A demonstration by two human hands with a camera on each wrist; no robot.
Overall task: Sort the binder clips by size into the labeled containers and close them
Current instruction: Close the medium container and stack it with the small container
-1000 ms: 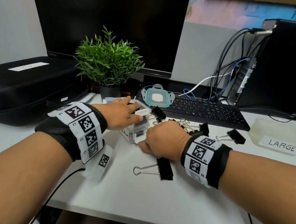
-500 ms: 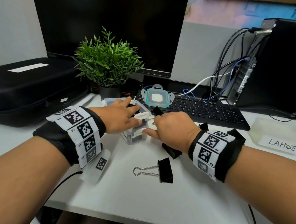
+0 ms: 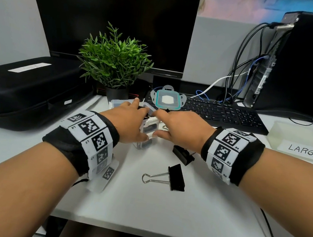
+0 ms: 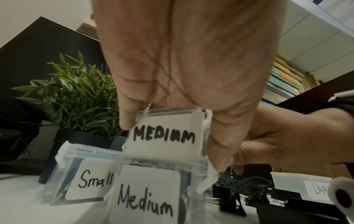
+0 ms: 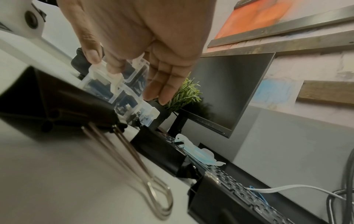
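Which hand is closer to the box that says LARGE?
Right. The right hand is nearer the LARGE box, though well apart from it; the left hand lies farther away, on the Medium box.

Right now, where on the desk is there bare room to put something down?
Bare: the desk front, nearer than the binder clip; also between black case and left hand. Crowded: around the Medium container and before the keyboard.
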